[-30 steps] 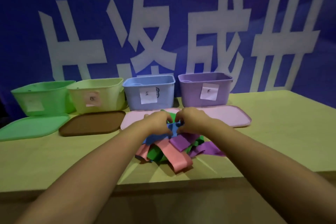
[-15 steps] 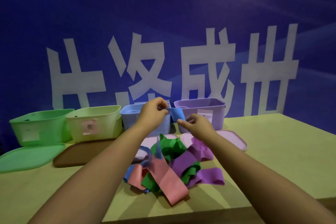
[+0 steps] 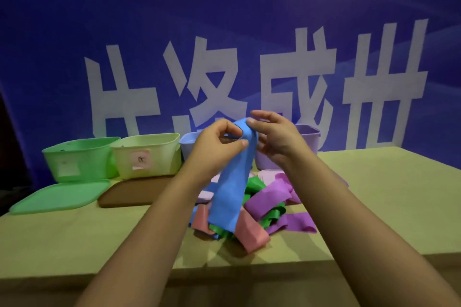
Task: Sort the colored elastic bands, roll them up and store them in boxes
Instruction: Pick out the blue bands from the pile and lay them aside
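Note:
A blue elastic band (image 3: 230, 187) hangs down from both hands above the table. My left hand (image 3: 214, 149) pinches its top end from the left, and my right hand (image 3: 275, 138) pinches the same end from the right. Below it lies a heap of bands (image 3: 264, 209) in pink, green, purple and blue. Behind stand a green box (image 3: 77, 159), a yellow box (image 3: 147, 157), a blue box (image 3: 188, 144) partly hidden by my left hand, and a purple box (image 3: 308, 138) partly hidden by my right hand.
A green lid (image 3: 59, 195) and a brown lid (image 3: 132, 192) lie flat in front of the left boxes. Pale pink lids (image 3: 268, 173) lie behind the heap, mostly covered. The table's front edge (image 3: 224, 268) runs just below the heap. A blue banner fills the background.
Both hands rose from the heap and lifted the blue band, which now hangs at full length. The view tilted up.

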